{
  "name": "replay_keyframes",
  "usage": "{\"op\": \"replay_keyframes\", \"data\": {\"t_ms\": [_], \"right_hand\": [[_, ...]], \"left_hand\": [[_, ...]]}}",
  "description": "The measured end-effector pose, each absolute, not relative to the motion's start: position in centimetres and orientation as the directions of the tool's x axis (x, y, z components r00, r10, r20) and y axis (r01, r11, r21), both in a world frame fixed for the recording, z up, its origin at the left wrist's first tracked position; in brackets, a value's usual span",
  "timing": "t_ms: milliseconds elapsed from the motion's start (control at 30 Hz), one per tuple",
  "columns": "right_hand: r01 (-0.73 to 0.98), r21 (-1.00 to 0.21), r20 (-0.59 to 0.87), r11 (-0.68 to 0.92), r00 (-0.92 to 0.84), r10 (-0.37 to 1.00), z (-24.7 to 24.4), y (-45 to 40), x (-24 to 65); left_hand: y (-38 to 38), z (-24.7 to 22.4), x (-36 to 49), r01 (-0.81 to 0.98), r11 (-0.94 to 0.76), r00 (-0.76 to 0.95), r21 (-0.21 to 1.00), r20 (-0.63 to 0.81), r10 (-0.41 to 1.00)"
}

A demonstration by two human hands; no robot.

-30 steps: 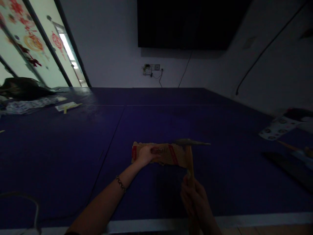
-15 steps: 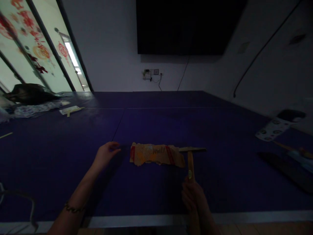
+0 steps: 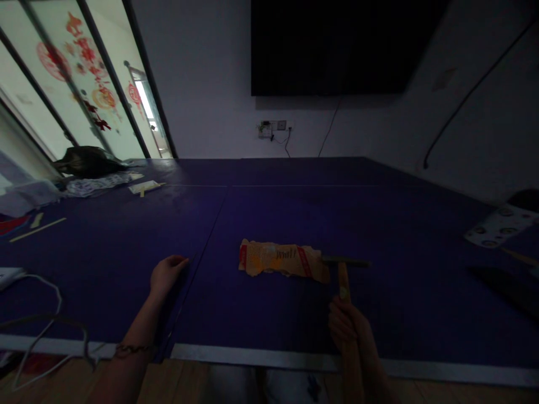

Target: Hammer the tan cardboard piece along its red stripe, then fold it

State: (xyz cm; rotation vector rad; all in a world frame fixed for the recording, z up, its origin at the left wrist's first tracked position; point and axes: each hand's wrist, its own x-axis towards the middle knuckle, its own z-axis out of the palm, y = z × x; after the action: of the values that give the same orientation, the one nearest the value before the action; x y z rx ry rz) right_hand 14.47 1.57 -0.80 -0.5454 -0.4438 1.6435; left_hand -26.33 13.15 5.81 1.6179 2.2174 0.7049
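Torn cardboard (image 3: 286,260) on bench (image 3: 261,314), hammer (image 3: 344,279) at three o'clock

Brown and ragged-edged, the cardboard lies flat, a red band toward each end, dark lettering between. The hammer's wooden handle runs toward six o'clock; its slim, dark head spans nine to three, contact with the cardboard unclear.

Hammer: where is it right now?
In the head view, the hammer is right of centre, held in the right hand, its head by the right end of the torn cardboard.
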Motion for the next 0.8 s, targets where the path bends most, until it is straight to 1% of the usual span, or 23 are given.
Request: {"op": "replay_keyframes", "data": {"t_ms": [133,200,267,433,600,800], "right_hand": [[-0.805,-0.577,-0.110,-0.141,-0.094,0.989,-0.2,1.5,14.3],[-0.801,-0.581,-0.116,-0.145,-0.095,0.989,0.0,1.6,14.2],[-0.795,-0.586,-0.122,-0.154,-0.101,0.987,0.0,1.7,14.3],[-0.784,-0.597,-0.135,-0.171,-0.112,0.984,-0.1,1.8,14.3],[-0.790,-0.592,-0.135,-0.156,-0.094,0.986,-0.1,1.6,14.0],[-0.799,-0.579,-0.135,-0.163,-0.103,0.985,-0.5,1.9,14.1]], "left_hand": [[13.4,5.3,-25.0,0.908,0.158,-0.217,0.389,0.112,0.970],[13.5,5.1,-24.6,0.935,0.148,-0.199,0.322,0.130,0.971],[13.5,5.1,-24.5,0.946,0.164,-0.204,0.280,0.120,0.972],[13.2,5.5,-24.2,0.950,0.197,-0.219,0.244,0.069,0.973],[12.8,6.0,-23.7,0.955,0.204,-0.216,0.217,0.036,0.976],[12.6,6.1,-23.9,0.949,0.209,-0.221,0.236,0.023,0.975]]}}
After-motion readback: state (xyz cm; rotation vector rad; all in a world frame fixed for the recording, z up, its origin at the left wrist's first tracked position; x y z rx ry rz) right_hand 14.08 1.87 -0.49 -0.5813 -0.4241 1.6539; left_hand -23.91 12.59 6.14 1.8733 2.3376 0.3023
